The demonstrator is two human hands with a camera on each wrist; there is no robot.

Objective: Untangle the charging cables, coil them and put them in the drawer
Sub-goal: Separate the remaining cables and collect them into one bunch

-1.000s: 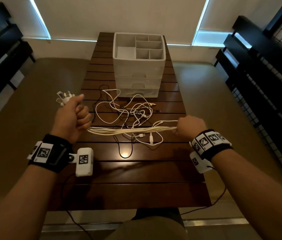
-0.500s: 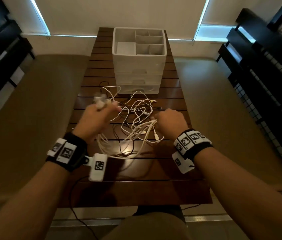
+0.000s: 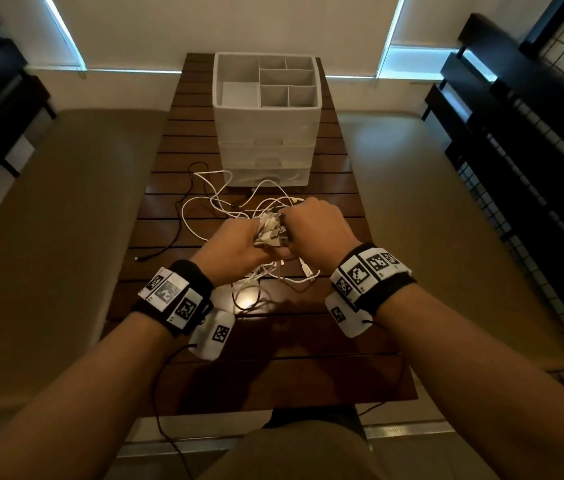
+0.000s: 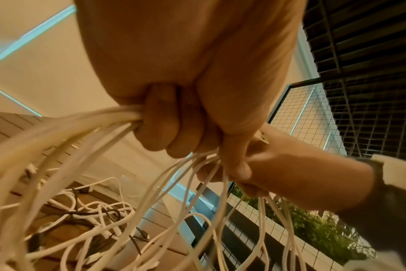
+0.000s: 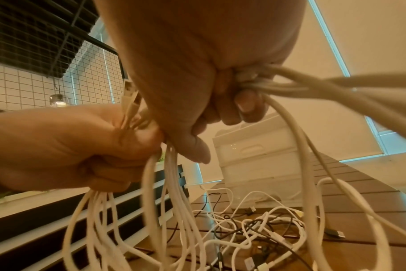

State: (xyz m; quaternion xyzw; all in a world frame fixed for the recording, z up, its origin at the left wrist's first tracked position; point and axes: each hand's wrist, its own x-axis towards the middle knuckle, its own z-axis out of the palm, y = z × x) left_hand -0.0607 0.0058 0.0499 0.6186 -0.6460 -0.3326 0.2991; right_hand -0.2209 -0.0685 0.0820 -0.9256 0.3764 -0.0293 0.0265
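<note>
Centrally, above the slatted wooden tabletop (image 3: 370, 358), my left hand (image 3: 239, 247) and my right hand (image 3: 315, 226) meet knuckle to knuckle, each closed in a fist round the same bundle of white charging cables (image 3: 270, 233). Left-hand fingers (image 4: 160, 128) are curled tight over the strands, which leave the fist on both sides and hang in long loops below it. Right-hand fingers (image 5: 246, 104) are likewise clamped on the bundle, with thick strands running out past them to the side. Between the two fists, in the head view, a cluster of plug ends (image 3: 279, 235) sticks up, some with metal tips.

Below and beyond my fingers, the rest of the cables lie loose on the tabletop as a tangle (image 5: 262, 227) of white leads crossed by thin black cables (image 3: 183, 216); one black lead trails off to the left of my left hand and ends in a small plug (image 3: 140, 259).

Farther ahead of my fingers stands a white plastic drawer unit (image 3: 266, 147), its open top tray divided into several compartments and its stacked drawers closed beneath. White loops from the tangle reach up to its base.

Both wrists carry black bands (image 3: 388, 285) with printed square markers.
</note>
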